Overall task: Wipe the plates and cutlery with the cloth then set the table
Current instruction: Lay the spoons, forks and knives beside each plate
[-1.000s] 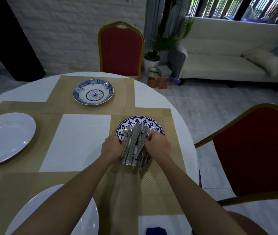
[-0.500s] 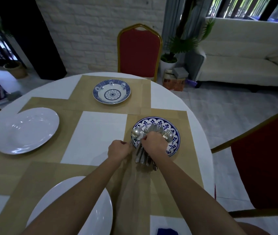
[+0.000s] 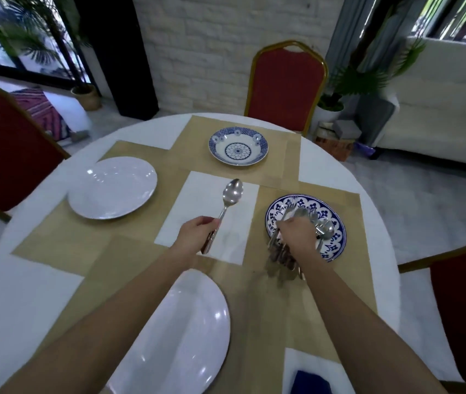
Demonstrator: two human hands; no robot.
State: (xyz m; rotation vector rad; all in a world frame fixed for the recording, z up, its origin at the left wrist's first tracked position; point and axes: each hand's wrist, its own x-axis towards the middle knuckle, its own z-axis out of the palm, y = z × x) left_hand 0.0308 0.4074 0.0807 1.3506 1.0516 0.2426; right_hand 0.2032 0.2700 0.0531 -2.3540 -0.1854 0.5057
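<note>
Nearest me, at five o'clock on the bench [image 3: 41,294], the blue cloth [image 3: 311,382] lies flat, with a white plate [image 3: 186,336] at six. I have the left hand [image 3: 195,236] curled round the handle of a spoon [image 3: 233,192], bowl pointing to twelve above the white centre patch. My right hand [image 3: 297,233] is clenched on the cutlery bundle [image 3: 281,260] over the blue patterned plate [image 3: 332,223] at three o'clock, handles trailing back towards me. A second white plate [image 3: 112,187] sits at ten, a blue bowl [image 3: 238,145] at twelve, and a red chair [image 3: 285,83] stands behind it.
</note>
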